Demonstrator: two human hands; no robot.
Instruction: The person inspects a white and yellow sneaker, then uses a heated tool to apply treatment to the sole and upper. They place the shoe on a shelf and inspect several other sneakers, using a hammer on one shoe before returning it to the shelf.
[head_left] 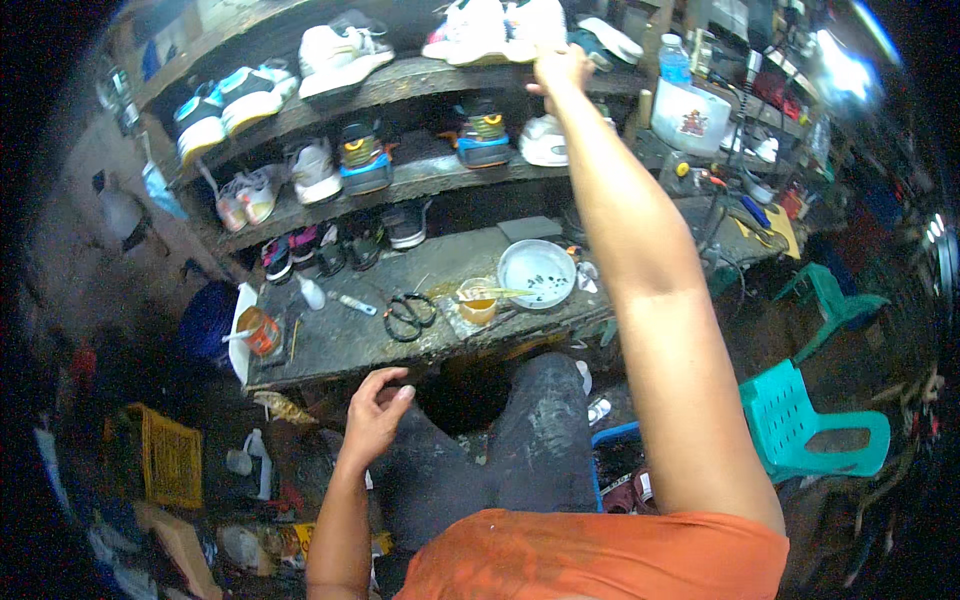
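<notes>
My right arm is stretched far up to the top shelf. My right hand (563,70) is there with its fingers curled against the end of a white shoe (535,28); part of the grip is hidden. A second white shoe with coloured trim (472,30) stands just left of it, and a dark shoe with a pale sole (608,42) lies to the right. Over my left thigh, in front of the bench edge, my left hand (376,412) hangs with nothing in it, its fingers loosely bent and the thumb apart.
More shoes line the shelves, including a blue-and-black pair (366,165). On the workbench (340,345) are scissors (409,317), a glue cup with a brush (478,303), a round pale basin (536,272) and an orange-brown jar (260,330). A green plastic chair (800,425) stands at right.
</notes>
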